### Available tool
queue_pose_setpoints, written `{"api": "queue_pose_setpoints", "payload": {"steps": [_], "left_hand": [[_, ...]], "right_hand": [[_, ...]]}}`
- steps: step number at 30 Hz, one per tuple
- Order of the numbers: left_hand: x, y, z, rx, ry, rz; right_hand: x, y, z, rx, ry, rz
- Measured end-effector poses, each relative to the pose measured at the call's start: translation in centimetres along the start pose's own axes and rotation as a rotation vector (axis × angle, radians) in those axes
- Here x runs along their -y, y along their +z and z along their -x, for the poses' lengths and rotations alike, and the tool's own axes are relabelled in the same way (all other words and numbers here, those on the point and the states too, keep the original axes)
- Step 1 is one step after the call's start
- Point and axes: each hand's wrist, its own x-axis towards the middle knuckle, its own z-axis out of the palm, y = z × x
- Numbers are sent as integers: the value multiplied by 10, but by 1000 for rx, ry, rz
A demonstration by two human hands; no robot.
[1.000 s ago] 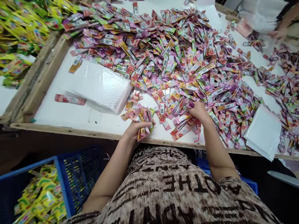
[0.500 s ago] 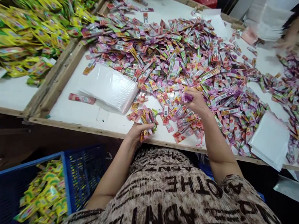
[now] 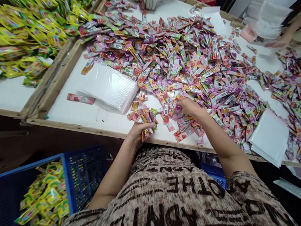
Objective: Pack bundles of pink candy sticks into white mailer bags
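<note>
My left hand (image 3: 137,130) is closed around a bundle of small pink and purple sachets (image 3: 142,116) at the table's near edge. My right hand (image 3: 189,106) rests on the near edge of a big heap of the same sachets (image 3: 182,54), fingers curled down into them; whether it holds any is hidden. The heap covers most of the white table (image 3: 73,113). A stack of white padded envelopes (image 3: 109,87) lies left of my left hand.
More white envelopes (image 3: 269,137) lie at the right. One loose sachet (image 3: 80,98) lies by the left stack. Yellow-green sachets fill the neighbouring table (image 3: 27,29) and a blue crate (image 3: 46,195) below. Another person's hand (image 3: 276,41) works at the far right.
My right hand, which had lifted with a purple sachet, has come back down and left onto the heap near the bundle. My left hand keeps its bundle in place.
</note>
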Motion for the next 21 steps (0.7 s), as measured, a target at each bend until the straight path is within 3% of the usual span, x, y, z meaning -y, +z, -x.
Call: {"api": "queue_pose_setpoints", "payload": {"steps": [2,8,11,15,18,21], "left_hand": [[0,2,0,12,11,2],[-15,15,7,9,5,62],[-23,28,6,30,7,152],[-17,48,1,47,-22,197],[-5,55,0,53,19,223],[4,54,3,57,22,217]], "right_hand": [[2,-1,-2,-40,3,-85],[-2,-34,6,-651,265,-997],[19,-39,14,-635,301,-1328],[72,-12,14,-461,304,-1598],[109,15,13,-526,323,-1585],[129,34,14,-583,266,-1439]]}}
